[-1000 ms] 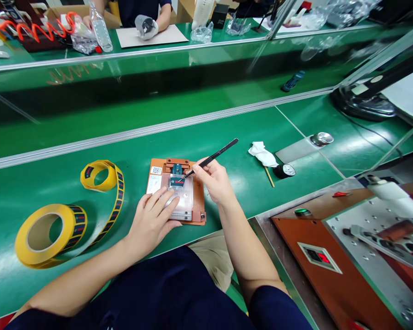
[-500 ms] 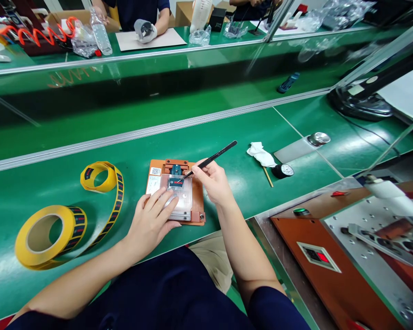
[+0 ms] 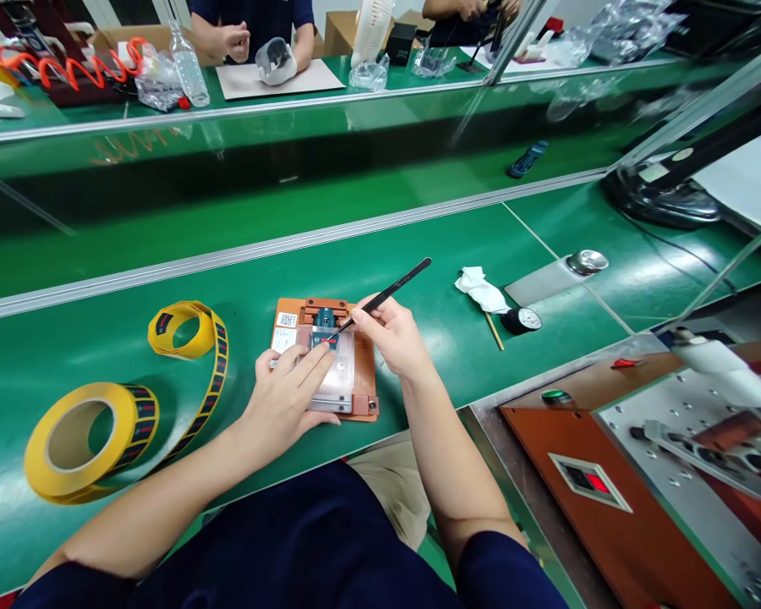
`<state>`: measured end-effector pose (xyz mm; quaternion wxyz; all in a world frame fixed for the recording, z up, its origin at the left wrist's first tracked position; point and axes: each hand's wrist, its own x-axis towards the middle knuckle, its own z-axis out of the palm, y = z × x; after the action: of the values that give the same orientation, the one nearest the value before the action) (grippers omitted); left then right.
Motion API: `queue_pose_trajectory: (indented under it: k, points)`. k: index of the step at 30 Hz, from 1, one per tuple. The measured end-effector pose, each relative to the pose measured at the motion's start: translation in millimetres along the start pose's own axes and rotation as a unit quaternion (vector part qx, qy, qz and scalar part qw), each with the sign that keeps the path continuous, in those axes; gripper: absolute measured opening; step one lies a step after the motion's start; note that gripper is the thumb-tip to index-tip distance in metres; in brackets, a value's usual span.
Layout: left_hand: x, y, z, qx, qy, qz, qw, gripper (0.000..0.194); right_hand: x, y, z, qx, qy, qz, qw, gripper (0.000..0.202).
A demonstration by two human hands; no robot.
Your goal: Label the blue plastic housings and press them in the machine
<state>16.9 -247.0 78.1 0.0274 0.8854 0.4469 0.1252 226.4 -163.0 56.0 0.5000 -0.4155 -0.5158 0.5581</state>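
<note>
An orange-brown fixture point(image 3: 364, 372) with a clear cover plate point(image 3: 339, 376) lies in front of me. Near the plate's upper part is a small dark label point(image 3: 323, 338) with red lettering. My right hand point(image 3: 390, 334) pinches black tweezers point(image 3: 396, 285), whose tip reaches the label. My left hand point(image 3: 288, 389) rests flat on the cover plate with fingers stretched out, a fingertip at the label's lower edge. A dark blue part point(image 3: 324, 317) sits in the fixture just behind the label.
A yellow label roll point(image 3: 38, 448) stands at left, its strip curling back to a smaller coil point(image 3: 154, 338). Rightward lie a white cloth-wrapped stick point(image 3: 482, 292), a round black container point(image 3: 521, 320) and a metal-capped bottle point(image 3: 549, 277). An orange machine point(image 3: 545, 440) borders the right. People work beyond the conveyor.
My left fingers have slid right and up to the label's edge. The tweezers have shifted slightly left. Across the conveyor, a person's hand has moved away from the plastic bottle.
</note>
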Motion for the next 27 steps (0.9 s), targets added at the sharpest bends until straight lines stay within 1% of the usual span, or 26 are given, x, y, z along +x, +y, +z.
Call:
queue_pose_trajectory:
  k: [3,6,7,8,10,12,14,15,16,17,18,20,21,22,23,24,25,26,27]
  points:
    - [2.4,0.1,0.2,0.002,-0.005,0.0,1.0,0.08,0.1,-1.4,0.0,0.002,-0.004,0.001,1.0,0.03]
    - [3.3,-0.5,-0.3,-0.002,-0.012,0.002,1.0,0.085,1.0,-2.4,1.8,0.021,-0.01,0.02,1.0,0.03]
    - [3.3,-1.2,-0.5,-0.005,-0.016,0.001,1.0,0.086,1.4,-2.8,2.4,0.033,0.001,0.024,0.999,0.03]
    - [3.3,-2.3,-0.7,-0.013,-0.019,0.002,1.0,0.087,1.5,-3.1,2.7,0.049,0.027,0.022,0.998,0.031]
    - [4.6,-6.4,-0.2,-0.045,-0.027,-0.002,0.999,0.089,0.6,-3.4,1.0,0.085,0.114,-0.004,0.99,0.031]
    - [8.5,-12.9,1.7,-0.094,-0.017,-0.042,0.995,0.091,-3.4,-2.7,-5.4,0.101,0.205,-0.043,0.973,0.029]
    - [14.5,-19.9,4.9,-0.156,0.0,-0.111,0.982,0.09,-10.8,0.5,-15.9,0.055,0.259,-0.065,0.962,0.027]
    - [17.2,-22.6,6.5,-0.187,0.009,-0.139,0.973,0.088,-15.6,3.2,-22.0,-0.001,0.273,-0.066,0.96,0.026]
    - [18.8,-24.3,7.8,-0.211,0.024,-0.151,0.965,0.087,-20.7,6.8,-28.1,-0.075,0.28,-0.059,0.955,0.025]
    - [18.7,-24.7,8.6,-0.224,0.049,-0.144,0.963,0.087,-26.1,11.1,-33.9,-0.158,0.278,-0.047,0.946,0.024]
    - [16.2,-23.7,8.7,-0.221,0.092,-0.121,0.963,0.087,-31.4,16.3,-39.2,-0.241,0.268,-0.034,0.932,0.024]
    - [3.6,-18.2,6.9,-0.181,0.213,-0.037,0.959,0.082,-41.2,28.5,-48.2,-0.38,0.231,-0.021,0.895,0.028]
    - [-6.1,-14.2,5.4,-0.16,0.268,0.019,0.95,0.073,-45.5,35.1,-52.0,-0.43,0.215,-0.024,0.877,0.03]
    - [-17.4,-10.1,3.8,-0.146,0.3,0.078,0.939,0.061,-49.4,41.5,-55.4,-0.469,0.203,-0.032,0.859,0.032]
    - [-29.3,-6.3,2.6,-0.138,0.304,0.138,0.933,0.046,-52.8,47.4,-58.6,-0.502,0.197,-0.04,0.841,0.033]
    - [-41.0,-3.3,2.0,-0.137,0.283,0.195,0.929,0.033,-55.9,52.1,-61.3,-0.53,0.195,-0.044,0.824,0.035]
    - [-51.6,-1.4,2.3,-0.138,0.242,0.244,0.929,0.023,-58.4,55.5,-63.4,-0.554,0.199,-0.042,0.807,0.036]
    - [-60.8,-0.7,3.6,-0.136,0.19,0.277,0.932,0.02,-60.5,57.0,-64.5,-0.574,0.207,-0.038,0.792,0.037]
    - [-68.0,-1.1,5.8,-0.134,0.14,0.293,0.936,0.02,-62.1,56.5,-64.5,-0.586,0.22,-0.036,0.779,0.037]
